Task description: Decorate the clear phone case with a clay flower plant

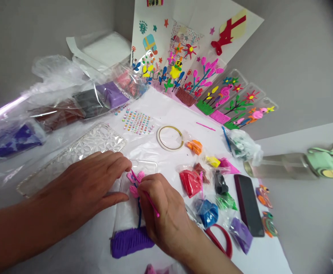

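A clear phone case (123,213) lies flat before me, with a purple clay band (132,242) scored by lines across its lower end. Above the band, a dark blue clay stem carries pink clay petals (133,190). My right hand (163,213) pinches a thin pink modelling tool (154,207) over the flower; its working tip is hidden by the fingers. On the case's left side is my left hand (98,177), thumb and forefinger apart, the forefinger's tip close to the upper petals. My right hand covers part of the case's right side.
Bagged clay lumps, among them red (190,182) and blue (208,213), lie to the right with red-handled scissors (223,238) and a phone (249,205). Behind are a tape roll (170,137), stick-on gems (138,121) and decorated cases (209,87). A bottle (283,166) lies farther right.
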Motion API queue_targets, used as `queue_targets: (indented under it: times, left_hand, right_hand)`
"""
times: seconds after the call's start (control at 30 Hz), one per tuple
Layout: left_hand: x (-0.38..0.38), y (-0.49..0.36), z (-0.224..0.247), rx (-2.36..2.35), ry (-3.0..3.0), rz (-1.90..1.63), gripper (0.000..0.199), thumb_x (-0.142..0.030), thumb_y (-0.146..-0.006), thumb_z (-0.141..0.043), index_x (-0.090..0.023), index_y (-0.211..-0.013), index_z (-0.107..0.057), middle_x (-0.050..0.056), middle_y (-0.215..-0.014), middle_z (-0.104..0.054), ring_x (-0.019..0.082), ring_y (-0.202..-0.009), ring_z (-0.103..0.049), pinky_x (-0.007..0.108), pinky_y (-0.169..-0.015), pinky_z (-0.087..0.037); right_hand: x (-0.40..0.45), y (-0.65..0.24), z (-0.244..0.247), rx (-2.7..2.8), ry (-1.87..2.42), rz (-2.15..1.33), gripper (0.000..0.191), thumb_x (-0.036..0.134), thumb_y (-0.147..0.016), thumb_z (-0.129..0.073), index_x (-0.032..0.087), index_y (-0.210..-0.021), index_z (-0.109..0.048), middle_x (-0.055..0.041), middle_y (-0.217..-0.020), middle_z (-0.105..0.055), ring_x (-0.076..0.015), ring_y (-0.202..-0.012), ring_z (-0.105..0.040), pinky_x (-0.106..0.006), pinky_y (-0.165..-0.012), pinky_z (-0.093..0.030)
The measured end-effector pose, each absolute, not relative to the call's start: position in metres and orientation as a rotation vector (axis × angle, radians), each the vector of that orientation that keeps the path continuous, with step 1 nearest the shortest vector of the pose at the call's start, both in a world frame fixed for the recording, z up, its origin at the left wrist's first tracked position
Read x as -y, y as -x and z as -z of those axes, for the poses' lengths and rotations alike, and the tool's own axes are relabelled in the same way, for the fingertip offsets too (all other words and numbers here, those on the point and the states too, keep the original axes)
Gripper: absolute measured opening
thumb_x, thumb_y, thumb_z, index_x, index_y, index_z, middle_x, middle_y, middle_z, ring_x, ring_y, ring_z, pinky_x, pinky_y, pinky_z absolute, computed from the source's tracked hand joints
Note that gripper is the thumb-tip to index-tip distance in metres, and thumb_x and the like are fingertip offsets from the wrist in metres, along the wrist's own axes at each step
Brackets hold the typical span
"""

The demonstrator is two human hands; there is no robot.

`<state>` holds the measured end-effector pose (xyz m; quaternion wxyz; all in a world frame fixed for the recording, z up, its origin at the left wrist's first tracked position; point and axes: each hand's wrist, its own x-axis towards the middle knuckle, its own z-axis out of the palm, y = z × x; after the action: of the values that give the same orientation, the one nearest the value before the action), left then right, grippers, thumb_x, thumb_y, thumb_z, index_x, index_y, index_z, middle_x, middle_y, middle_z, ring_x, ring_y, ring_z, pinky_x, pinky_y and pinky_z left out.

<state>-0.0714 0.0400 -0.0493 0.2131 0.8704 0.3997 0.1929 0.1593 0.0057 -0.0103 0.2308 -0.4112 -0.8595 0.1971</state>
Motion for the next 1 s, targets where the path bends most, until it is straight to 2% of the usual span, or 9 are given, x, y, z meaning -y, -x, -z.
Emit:
queue_targets:
  times: [0.17, 0.3, 0.47, 0.63, 0.83, 1.0]
  left_hand:
    - [-0.0401, 0.0730, 0.0505, -1.132, -2.443, -0.540, 0.026, -0.045, -0.099, -0.066, -0.027, -0.113, -0.056, 0.001, -0.102, -0.068, 0.026, -0.089, -0.066, 0.038, -0.078, -0.046]
    - [-0.0388, 0.0720, 0.0486, -1.127, -2.396, -0.520, 0.028, -0.044, -0.096, -0.069, -0.028, -0.116, -0.057, 0.001, -0.104, -0.069, 0.026, -0.089, -0.066, 0.037, -0.079, -0.047]
    - [-0.0371, 0.0706, 0.0498, -1.211, -2.317, -0.534, 0.044, -0.042, -0.093, -0.072, -0.030, -0.128, -0.048, -0.001, -0.099, -0.067, 0.024, -0.083, -0.065, 0.036, -0.075, -0.047]
    - [-0.0389, 0.0737, 0.0534, -1.160, -2.368, -0.555, 0.058, -0.046, -0.095, -0.069, -0.032, -0.143, -0.040, 0.000, -0.105, -0.070, 0.024, -0.082, -0.068, 0.036, -0.077, -0.052]
    - [-0.0396, 0.0697, 0.0503, -1.210, -2.473, -0.586, 0.052, -0.051, -0.100, -0.060, -0.028, -0.140, -0.038, 0.004, -0.107, -0.074, 0.026, -0.078, -0.072, 0.038, -0.074, -0.055]
    - [-0.0401, 0.0676, 0.0488, -1.222, -2.508, -0.581, 0.050, -0.054, -0.101, -0.057, -0.026, -0.139, -0.038, 0.007, -0.114, -0.076, 0.030, -0.089, -0.077, 0.041, -0.077, -0.059]
  right_hand:
    - [-0.0076, -0.1590, 0.0101, 2.433, 1.134, -0.568, 0.024, -0.002, -0.100, -0.042, 0.021, -0.105, -0.049, -0.0080, -0.091, -0.065, -0.0204, -0.078, -0.061, -0.030, -0.066, -0.053]
    - [-0.0069, -0.1627, 0.0114, 2.329, 1.124, -0.576, 0.026, -0.001, -0.099, -0.045, 0.021, -0.113, -0.050, -0.0077, -0.097, -0.065, -0.0200, -0.083, -0.064, -0.030, -0.070, -0.055]
    - [-0.0078, -0.1671, 0.0124, 2.304, 1.105, -0.639, 0.029, 0.000, -0.100, -0.045, 0.021, -0.119, -0.051, -0.0079, -0.102, -0.065, -0.0193, -0.089, -0.065, -0.030, -0.075, -0.058]
    - [-0.0084, -0.1668, 0.0146, 2.346, 1.101, -0.664, 0.025, 0.001, -0.104, -0.043, 0.020, -0.118, -0.051, -0.0076, -0.102, -0.065, -0.0186, -0.087, -0.064, -0.029, -0.075, -0.058]
    - [-0.0116, -0.1638, 0.0094, 2.428, 1.066, -0.623, 0.021, 0.003, -0.107, -0.041, 0.019, -0.113, -0.051, -0.0091, -0.098, -0.067, -0.0206, -0.086, -0.065, -0.029, -0.073, -0.059]
    - [-0.0140, -0.1649, 0.0053, 2.490, 0.991, -0.565, 0.020, 0.005, -0.110, -0.038, 0.019, -0.107, -0.052, -0.0104, -0.096, -0.069, -0.0214, -0.084, -0.065, -0.030, -0.071, -0.058]
